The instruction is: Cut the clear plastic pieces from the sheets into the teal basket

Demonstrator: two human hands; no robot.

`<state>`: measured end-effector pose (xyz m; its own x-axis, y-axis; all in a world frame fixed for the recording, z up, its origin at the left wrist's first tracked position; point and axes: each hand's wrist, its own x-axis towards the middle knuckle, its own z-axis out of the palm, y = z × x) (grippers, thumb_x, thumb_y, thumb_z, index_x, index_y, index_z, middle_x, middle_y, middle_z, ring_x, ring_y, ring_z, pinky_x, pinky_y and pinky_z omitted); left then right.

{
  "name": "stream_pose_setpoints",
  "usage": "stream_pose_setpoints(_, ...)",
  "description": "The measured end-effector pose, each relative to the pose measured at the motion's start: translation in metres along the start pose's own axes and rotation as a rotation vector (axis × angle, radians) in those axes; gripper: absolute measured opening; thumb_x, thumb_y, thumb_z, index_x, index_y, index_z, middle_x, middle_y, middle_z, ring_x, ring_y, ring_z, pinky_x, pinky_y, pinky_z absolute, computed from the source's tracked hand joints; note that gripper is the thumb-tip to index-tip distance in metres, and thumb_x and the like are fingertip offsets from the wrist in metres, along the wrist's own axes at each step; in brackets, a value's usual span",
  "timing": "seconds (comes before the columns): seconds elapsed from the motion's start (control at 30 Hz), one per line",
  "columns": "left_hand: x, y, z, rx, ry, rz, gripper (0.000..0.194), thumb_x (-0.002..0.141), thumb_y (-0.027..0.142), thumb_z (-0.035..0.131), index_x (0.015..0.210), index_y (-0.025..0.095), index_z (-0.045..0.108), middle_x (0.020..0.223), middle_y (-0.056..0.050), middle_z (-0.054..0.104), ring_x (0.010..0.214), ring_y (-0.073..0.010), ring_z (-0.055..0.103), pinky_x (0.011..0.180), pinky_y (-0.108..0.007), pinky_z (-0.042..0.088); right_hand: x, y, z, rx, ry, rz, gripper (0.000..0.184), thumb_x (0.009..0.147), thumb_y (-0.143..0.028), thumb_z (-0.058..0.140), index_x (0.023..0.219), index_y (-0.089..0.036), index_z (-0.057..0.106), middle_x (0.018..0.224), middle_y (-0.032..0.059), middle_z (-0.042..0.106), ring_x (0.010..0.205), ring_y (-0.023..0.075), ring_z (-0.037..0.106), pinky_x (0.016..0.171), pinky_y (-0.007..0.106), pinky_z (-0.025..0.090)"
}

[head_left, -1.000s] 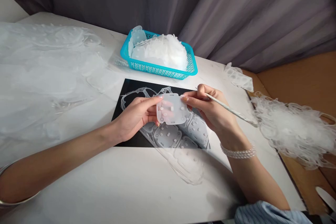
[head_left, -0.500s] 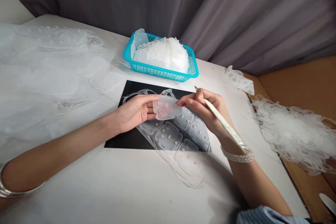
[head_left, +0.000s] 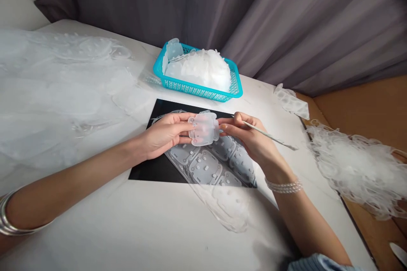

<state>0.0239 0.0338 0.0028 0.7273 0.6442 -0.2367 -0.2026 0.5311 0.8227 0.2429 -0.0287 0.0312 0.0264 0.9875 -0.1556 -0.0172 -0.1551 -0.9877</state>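
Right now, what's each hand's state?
Left hand: closed on the left edge of a translucent plastic piece.
Right hand: closed around a slim pale tool, at the piece's right edge.

The piece [head_left: 203, 129] is milky white (tinged pink in places), the tool [head_left: 270, 136] whitish. The sheet [head_left: 205, 167] looks grey over the black mat [head_left: 149, 172], pale over the white table [head_left: 127, 228]. The basket [head_left: 197, 90] is turquoise, patterned with small holes; its heap [head_left: 205, 70] is white. The curtain [head_left: 143, 12] is purplish grey, the box [head_left: 365, 103] orange-brown, the bangles [head_left: 5, 222] silver, the sleeve [head_left: 319, 263] blue.
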Motion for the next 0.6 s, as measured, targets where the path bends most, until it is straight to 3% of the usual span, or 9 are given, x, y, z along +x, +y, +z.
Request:
stream_pose_setpoints(0.37, -0.002, 0.006, 0.009, -0.048, 0.077, -0.097, 0.033, 0.09, 0.012, 0.054, 0.122, 0.011, 0.064, 0.117, -0.015, 0.07, 0.105, -0.0234, 0.069, 0.087, -0.036, 0.058, 0.0, 0.006, 0.006, 0.067, -0.007, 0.033, 0.049, 0.072, -0.017, 0.077, 0.063, -0.022, 0.03, 0.08, 0.0014, 0.072, 0.058, 0.0111, 0.061, 0.06, 0.026, 0.049)
stream_pose_setpoints(0.47, -0.003, 0.007, 0.009, -0.036, 0.181, -0.09, 0.038, 0.093, 0.018, 0.05, 0.129, 0.008, 0.056, 0.108, -0.018, 0.072, 0.102, -0.0241, 0.07, 0.087, -0.036, 0.058, 0.009, -0.004, -0.006, 0.016, 0.134, -0.085, 0.05, 0.071, -0.021, 0.078, 0.062, -0.022, 0.029, 0.082, 0.0025, 0.073, 0.061, 0.0112, 0.062, 0.062, 0.026, 0.052)
stream_pose_setpoints(0.6, -0.003, 0.0, 0.004, 0.254, 0.244, 0.016, 0.044, 0.092, 0.025, 0.05, 0.134, 0.011, 0.052, 0.121, -0.018, 0.067, 0.105, -0.0247, 0.068, 0.089, -0.039, 0.057, 0.052, -0.034, -0.031, -0.341, 0.511, -0.497, 0.046, 0.076, -0.03, 0.072, 0.063, -0.023, 0.029, 0.087, 0.0046, 0.072, 0.071, 0.0159, 0.065, 0.068, 0.03, 0.052)
